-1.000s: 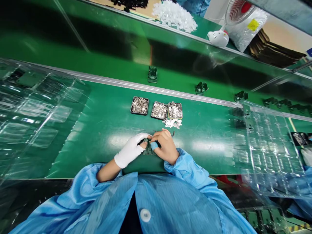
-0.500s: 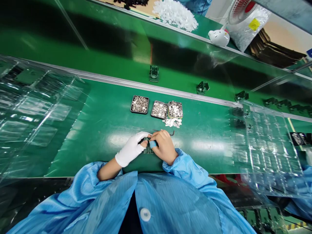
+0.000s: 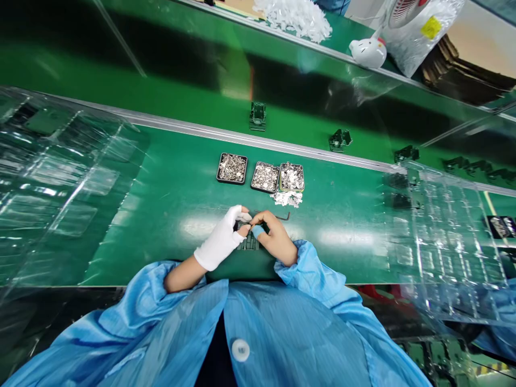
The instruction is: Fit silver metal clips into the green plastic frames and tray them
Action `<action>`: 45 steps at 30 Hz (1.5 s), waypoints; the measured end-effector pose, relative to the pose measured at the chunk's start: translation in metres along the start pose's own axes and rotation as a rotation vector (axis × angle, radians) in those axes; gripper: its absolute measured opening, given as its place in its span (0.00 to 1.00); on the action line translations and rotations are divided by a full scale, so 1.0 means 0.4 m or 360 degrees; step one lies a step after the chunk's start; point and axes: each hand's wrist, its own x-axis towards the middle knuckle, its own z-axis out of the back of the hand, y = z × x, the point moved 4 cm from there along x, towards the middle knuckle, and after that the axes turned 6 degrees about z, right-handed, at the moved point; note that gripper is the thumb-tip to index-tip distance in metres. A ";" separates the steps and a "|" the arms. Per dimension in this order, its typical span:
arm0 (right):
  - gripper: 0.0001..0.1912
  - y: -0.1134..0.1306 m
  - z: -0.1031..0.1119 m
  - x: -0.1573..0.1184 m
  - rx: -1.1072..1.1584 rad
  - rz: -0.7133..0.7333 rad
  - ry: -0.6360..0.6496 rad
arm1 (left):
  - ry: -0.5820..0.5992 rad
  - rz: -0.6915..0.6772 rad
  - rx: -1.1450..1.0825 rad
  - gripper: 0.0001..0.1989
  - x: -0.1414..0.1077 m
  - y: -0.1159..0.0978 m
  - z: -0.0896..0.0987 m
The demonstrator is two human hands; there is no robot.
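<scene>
My left hand (image 3: pixel 221 240), in a white glove with bare fingertips, is bent into a pinch. Its tips meet those of my right hand (image 3: pixel 277 242), which has a blue cover on the thumb and is pinched too. Anything between the fingertips is too small to make out. Just below them lies a dark green circuit board (image 3: pixel 249 243), partly hidden by the hands. Behind my right hand rests a thin dark tool with a bent end (image 3: pixel 287 216).
Beyond the hands stand a left tray (image 3: pixel 231 168), a middle tray (image 3: pixel 265 177) and a right tray (image 3: pixel 292 177) of small metal parts, with loose pieces (image 3: pixel 288 199) in front. Clear plastic trays (image 3: pixel 76 177) flank the left; others (image 3: pixel 447 226) the right. Circuit boards (image 3: pixel 257 116) sit behind a metal rail.
My hands have lifted slightly off the board, so more of it shows. The left index finger has risen and its tip is farther from the board. The whole view has shifted a little.
</scene>
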 end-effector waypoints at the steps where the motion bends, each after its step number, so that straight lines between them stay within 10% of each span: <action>1: 0.07 0.000 -0.002 0.000 -0.0029 0.0009 0.0006 | -0.0009 -0.0016 0.0060 0.17 0.001 -0.002 -0.001; 9: 0.15 -0.025 0.051 0.002 0.0396 0.0169 -0.0063 | -0.0307 -0.0080 -0.0116 0.18 -0.007 0.014 0.085; 16: 0.45 0.008 0.008 -0.015 -0.0398 0.0529 0.0643 | -0.0414 -0.0011 0.0070 0.18 -0.034 0.049 0.161; 28: 0.25 -0.032 -0.043 -0.016 0.0459 -0.0036 -0.0014 | -0.0295 -0.0481 0.1023 0.24 -0.078 -0.019 0.056; 32: 0.24 -0.039 -0.024 -0.020 0.0400 -0.0054 -0.0095 | -0.0379 -0.0314 0.0948 0.21 0.024 -0.055 0.173; 38: 0.24 -0.008 -0.017 -0.027 -0.0116 0.0152 0.0095 | -0.0795 0.0198 0.1025 0.23 0.336 -0.077 0.433; 45: 0.26 -0.004 -0.025 -0.028 -0.0323 0.0218 0.0096 | -0.0920 0.0423 0.1038 0.17 0.578 -0.053 0.588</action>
